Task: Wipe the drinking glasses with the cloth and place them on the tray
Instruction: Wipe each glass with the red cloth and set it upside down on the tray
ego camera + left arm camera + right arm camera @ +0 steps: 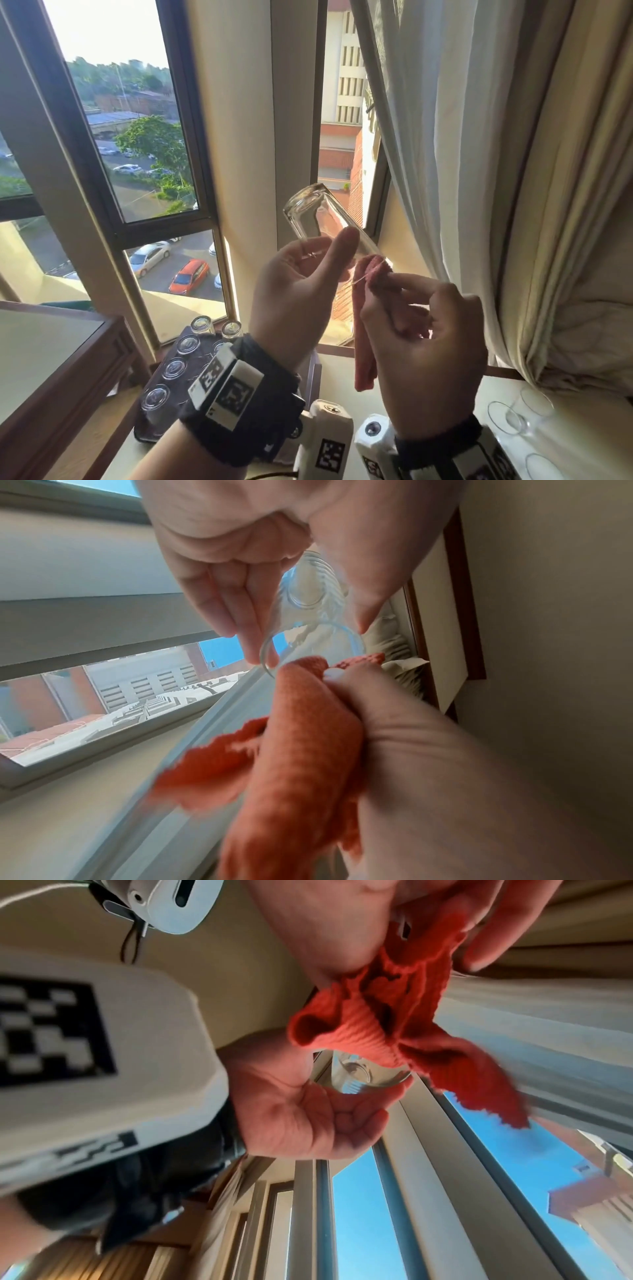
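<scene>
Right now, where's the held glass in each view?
Head: glass centre, tilted, base up-left, left hand gripping it.
Left wrist: upper centre, rim nearest.
Right wrist: centre, mostly hidden.
Shared landmark: pink cloth at the rim, pinched by right hand.

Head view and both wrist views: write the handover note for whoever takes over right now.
Left hand grips a drinking glass raised and tilted, base up toward the window.
Right hand pinches the pink cloth at the glass's rim.
Done: several glasses stand upside down on the dark tray, lower left.
Left: finish wiping this glass and tray it; more glasses wait lower right.
</scene>
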`<state>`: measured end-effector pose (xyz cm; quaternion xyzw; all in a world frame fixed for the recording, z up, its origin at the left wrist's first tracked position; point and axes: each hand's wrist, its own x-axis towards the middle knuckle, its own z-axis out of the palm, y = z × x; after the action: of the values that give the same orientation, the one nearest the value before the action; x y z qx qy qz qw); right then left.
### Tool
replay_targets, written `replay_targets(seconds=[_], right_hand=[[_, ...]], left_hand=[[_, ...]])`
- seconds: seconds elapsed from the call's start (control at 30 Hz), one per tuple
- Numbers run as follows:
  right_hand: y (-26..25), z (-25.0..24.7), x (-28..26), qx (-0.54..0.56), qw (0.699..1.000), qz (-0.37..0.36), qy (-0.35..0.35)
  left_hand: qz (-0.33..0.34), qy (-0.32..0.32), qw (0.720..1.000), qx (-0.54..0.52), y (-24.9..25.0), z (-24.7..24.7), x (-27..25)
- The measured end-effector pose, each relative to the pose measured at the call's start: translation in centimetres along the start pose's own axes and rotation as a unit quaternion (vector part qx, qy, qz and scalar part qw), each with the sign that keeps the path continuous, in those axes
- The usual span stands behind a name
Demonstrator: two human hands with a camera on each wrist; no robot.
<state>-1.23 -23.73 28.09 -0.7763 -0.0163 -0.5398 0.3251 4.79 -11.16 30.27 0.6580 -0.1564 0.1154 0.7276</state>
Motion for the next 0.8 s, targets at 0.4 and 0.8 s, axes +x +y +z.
replay_targets(seconds=[0.4, 0.8], right_hand=[[0.1, 0.8, -0.6, 0.023, 0.998, -0.059, 0.015], [0.7, 0.9, -1.4, -0.021, 0.975, -0.082, -0.207]], left_hand=[[-0.066, -0.122, 0.981, -0.133, 0.8, 1.1, -0.2], [-0.045, -0.178, 0.98, -0.077, 0.2, -0.3, 0.5]])
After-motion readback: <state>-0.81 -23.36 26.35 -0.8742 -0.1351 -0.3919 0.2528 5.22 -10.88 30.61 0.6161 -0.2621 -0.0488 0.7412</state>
